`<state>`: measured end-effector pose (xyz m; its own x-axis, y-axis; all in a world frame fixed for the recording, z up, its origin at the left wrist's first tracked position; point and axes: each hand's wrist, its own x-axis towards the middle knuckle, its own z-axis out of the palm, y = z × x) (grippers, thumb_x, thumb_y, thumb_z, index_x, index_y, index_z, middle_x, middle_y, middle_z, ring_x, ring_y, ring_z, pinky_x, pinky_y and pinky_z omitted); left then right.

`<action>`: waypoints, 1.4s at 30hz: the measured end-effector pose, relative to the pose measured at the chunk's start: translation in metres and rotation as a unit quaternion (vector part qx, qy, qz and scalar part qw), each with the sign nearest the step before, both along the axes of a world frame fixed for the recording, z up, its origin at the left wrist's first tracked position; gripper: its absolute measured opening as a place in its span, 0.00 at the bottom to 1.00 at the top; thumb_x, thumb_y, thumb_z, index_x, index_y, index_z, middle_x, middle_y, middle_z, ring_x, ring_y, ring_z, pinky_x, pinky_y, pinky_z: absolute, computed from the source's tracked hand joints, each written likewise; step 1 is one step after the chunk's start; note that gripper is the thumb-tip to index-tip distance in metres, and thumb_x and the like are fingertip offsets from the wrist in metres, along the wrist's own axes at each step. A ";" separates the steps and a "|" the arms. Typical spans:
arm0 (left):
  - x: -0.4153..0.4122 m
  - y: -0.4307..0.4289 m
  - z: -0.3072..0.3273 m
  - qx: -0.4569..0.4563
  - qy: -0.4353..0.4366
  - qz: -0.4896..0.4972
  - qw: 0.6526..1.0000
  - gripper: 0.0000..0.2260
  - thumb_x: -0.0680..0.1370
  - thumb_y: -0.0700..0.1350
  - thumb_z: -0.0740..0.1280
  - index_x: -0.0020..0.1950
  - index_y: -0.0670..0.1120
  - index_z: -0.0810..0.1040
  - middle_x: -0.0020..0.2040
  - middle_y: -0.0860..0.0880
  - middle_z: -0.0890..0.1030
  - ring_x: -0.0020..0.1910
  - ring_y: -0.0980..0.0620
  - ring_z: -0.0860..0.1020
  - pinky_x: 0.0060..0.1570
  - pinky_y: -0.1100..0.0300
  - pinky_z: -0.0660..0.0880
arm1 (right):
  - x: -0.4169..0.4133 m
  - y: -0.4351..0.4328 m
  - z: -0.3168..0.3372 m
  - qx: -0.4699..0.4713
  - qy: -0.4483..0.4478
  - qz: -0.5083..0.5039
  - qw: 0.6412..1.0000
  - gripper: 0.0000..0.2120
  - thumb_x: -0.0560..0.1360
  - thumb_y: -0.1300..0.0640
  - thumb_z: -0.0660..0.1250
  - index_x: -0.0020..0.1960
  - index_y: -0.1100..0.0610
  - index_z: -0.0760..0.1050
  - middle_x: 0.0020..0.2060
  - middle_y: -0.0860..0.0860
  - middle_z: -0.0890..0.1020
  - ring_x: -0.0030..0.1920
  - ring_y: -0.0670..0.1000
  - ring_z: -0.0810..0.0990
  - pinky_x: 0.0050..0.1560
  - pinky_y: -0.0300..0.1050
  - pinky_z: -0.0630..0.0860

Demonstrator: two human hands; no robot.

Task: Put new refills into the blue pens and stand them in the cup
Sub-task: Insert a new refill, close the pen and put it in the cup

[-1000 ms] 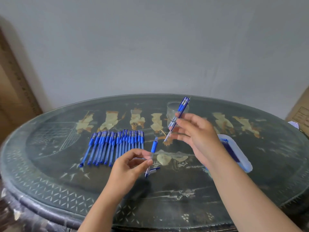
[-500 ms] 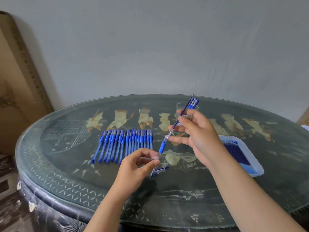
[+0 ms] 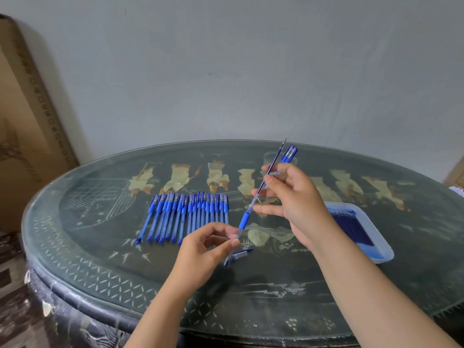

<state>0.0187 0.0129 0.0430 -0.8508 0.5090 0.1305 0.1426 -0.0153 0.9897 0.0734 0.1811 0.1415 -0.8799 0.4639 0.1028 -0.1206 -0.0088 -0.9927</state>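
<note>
The left hand (image 3: 206, 249) pinches, between thumb and forefinger, the clear lower end of a pen front section (image 3: 244, 219) fitted with a blue grip sleeve. The section is tilted, with its upper end leaning toward the right hand (image 3: 298, 204). A thin dark refill (image 3: 272, 164) runs from this section up through the right hand, whose thumb and fingers are closed on it. The pointed end of the refill projects above the fingers. The same hand also holds a clear pen barrel (image 3: 288, 154) with a blue end, lying alongside the refill. The two hands are apart and are linked only by the refill and the front section. A clear cup (image 3: 267, 158) stands on the table (image 3: 100, 247) directly behind the right hand and is partly hidden by it. Whether it contains pens cannot be determined. A row of blue pens (image 3: 185, 214) lies side by side beyond the left hand and to its left. A loose pen cap (image 3: 238, 254) lies on the table just below the left fingertips. A pale plastic tray (image 3: 381, 252) holding spare refills (image 3: 351, 227) sits to the right of the right forearm.
</note>
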 end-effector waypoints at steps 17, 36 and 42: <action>-0.006 -0.003 -0.003 0.016 -0.017 0.018 1.000 0.07 0.73 0.37 0.73 0.49 0.46 0.83 0.45 0.48 0.85 0.46 0.46 0.84 0.47 0.56 0.80 | -0.002 -0.001 -0.029 0.176 -0.094 0.081 0.976 0.06 0.79 0.58 0.67 0.52 0.51 0.82 0.48 0.50 0.85 0.49 0.48 0.84 0.52 0.51 0.83; -0.014 -0.022 -0.001 0.033 -0.026 0.078 0.996 0.07 0.74 0.37 0.72 0.49 0.47 0.83 0.46 0.48 0.85 0.48 0.46 0.84 0.55 0.48 0.80 | -0.011 -0.034 -0.099 0.478 -0.169 0.040 0.861 0.09 0.75 0.49 0.70 0.54 0.49 0.82 0.46 0.45 0.78 0.49 0.46 0.74 0.48 0.38 0.71; -0.015 -0.025 -0.002 0.024 -0.025 0.081 0.996 0.07 0.74 0.36 0.72 0.49 0.47 0.82 0.46 0.47 0.84 0.47 0.46 0.84 0.54 0.50 0.80 | -0.017 -0.039 -0.097 0.484 -0.185 0.035 0.855 0.10 0.76 0.48 0.69 0.54 0.50 0.83 0.47 0.47 0.79 0.49 0.47 0.76 0.51 0.43 0.76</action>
<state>0.0037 -0.0124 0.0411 -0.9275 0.3580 0.1076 0.0982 -0.0445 0.9942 0.0565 0.1418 0.0442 -0.9571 0.2647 0.1178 0.1706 0.8435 -0.5093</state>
